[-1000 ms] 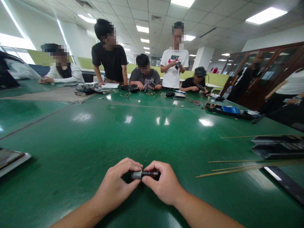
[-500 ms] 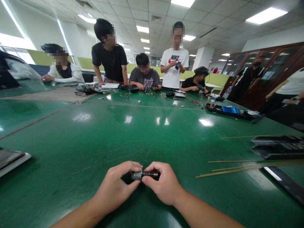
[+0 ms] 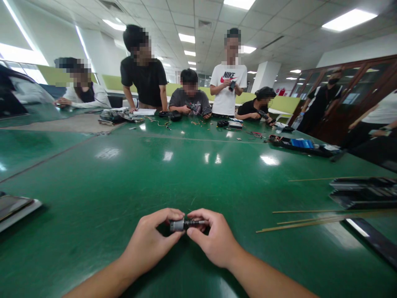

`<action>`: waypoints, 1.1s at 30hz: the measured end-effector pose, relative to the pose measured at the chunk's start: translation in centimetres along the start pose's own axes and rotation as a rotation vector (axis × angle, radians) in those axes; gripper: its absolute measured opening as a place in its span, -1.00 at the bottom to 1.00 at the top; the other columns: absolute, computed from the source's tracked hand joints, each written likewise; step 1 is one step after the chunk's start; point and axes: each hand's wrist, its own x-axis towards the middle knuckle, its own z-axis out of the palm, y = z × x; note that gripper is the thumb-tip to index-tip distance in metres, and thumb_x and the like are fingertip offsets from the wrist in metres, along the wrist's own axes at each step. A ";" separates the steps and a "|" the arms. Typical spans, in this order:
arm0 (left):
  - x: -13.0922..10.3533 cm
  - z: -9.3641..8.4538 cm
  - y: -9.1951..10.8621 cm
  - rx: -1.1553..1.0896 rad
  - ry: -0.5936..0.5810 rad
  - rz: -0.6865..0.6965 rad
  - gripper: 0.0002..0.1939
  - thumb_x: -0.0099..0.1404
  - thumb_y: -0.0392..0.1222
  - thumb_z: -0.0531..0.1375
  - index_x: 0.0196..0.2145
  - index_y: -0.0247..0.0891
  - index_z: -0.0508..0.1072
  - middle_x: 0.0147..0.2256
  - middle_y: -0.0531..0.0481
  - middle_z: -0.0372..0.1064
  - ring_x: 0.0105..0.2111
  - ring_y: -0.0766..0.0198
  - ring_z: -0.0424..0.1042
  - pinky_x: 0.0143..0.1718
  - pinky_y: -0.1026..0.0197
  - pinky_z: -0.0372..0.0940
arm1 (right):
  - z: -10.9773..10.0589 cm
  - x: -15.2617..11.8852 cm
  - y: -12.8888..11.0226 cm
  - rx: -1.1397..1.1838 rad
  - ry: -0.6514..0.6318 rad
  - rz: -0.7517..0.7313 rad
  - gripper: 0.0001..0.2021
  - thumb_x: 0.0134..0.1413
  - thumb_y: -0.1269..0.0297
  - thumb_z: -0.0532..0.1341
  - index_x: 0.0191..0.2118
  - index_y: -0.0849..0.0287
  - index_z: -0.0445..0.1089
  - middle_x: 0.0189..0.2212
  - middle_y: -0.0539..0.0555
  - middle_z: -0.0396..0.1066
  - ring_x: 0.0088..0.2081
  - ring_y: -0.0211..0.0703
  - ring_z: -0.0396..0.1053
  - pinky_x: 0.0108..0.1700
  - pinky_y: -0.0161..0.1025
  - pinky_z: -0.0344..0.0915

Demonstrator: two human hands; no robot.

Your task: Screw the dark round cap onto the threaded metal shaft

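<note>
The left hand (image 3: 149,240) and the right hand (image 3: 218,240) are at the near edge of the view, fingertips just beside each other. Both are clamped on one small cylindrical metal part (image 3: 178,225), held low over the desk (image 3: 186,178). The left thumb and fingers pinch the wide grey cylinder; the right thumb and fingers close about the narrower stepped shaft, which points right. The part lies roughly level. Whether it touches the desk cannot be determined.

Right of the hands, well apart from them, thin yellowish rods (image 3: 297,226) lie on the green surface. Beside the rods are dark channel-shaped pieces (image 3: 362,193) and a dark flat object (image 3: 372,242) with a bright strip at one end. At the left edge lies a flat, pale-rimmed object (image 3: 18,211), partly out of view.

On the far side, a long black tray (image 3: 279,144) holds blue material (image 3: 301,143). A person in a white T-shirt (image 3: 228,97) stands holding a small dark object (image 3: 232,85); a person in a black T-shirt (image 3: 144,82) leans over the desk.
</note>
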 end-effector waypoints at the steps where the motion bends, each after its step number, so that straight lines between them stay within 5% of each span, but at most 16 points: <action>1: 0.0 0.0 0.0 -0.001 0.001 -0.007 -0.82 0.21 -0.29 0.32 -0.22 -0.12 0.49 -0.15 0.06 0.53 -0.14 0.24 0.54 -0.08 0.20 0.39 | 0.0 0.0 0.0 -0.010 -0.002 -0.005 -0.77 0.07 0.41 0.30 -0.11 0.14 0.55 -0.31 0.02 0.56 -0.31 -0.17 0.46 -0.25 -0.30 0.33; 33: 0.1 0.0 0.4 0.025 -0.023 0.013 -0.85 0.21 -0.24 0.34 -0.24 -0.13 0.52 -0.18 0.04 0.56 -0.17 0.22 0.56 -0.09 0.21 0.43 | -0.2 0.1 0.1 -0.107 0.019 0.003 -0.87 0.10 0.36 0.30 -0.25 0.15 0.61 -0.39 0.02 0.57 -0.36 -0.17 0.45 -0.32 -0.31 0.26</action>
